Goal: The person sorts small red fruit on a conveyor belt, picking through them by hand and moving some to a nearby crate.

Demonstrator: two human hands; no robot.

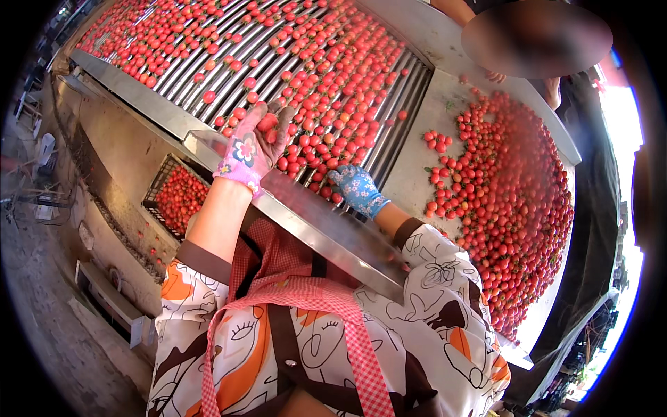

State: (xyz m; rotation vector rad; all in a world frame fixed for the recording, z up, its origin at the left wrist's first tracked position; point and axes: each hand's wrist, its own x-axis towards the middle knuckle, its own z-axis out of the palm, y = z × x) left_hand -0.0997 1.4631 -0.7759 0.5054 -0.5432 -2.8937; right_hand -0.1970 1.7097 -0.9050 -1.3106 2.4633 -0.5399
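Note:
Many small red tomatoes lie spread over a bed of metal rollers in front of me. My left hand, in a pink flowered glove with darkened fingers, is raised over the near edge of the rollers. Its palm faces up and the fingers curl around a red tomato. To its right, my right hand wears a blue flowered glove and rests low among the nearest tomatoes. Those fingers are bent downward, and whatever they grip is hidden beneath them.
A metal ledge runs between me and the rollers. Below on the left stands a dark crate of tomatoes. On the right, a large tomato heap fills a metal tray. Across from me, another person's hand is near that heap.

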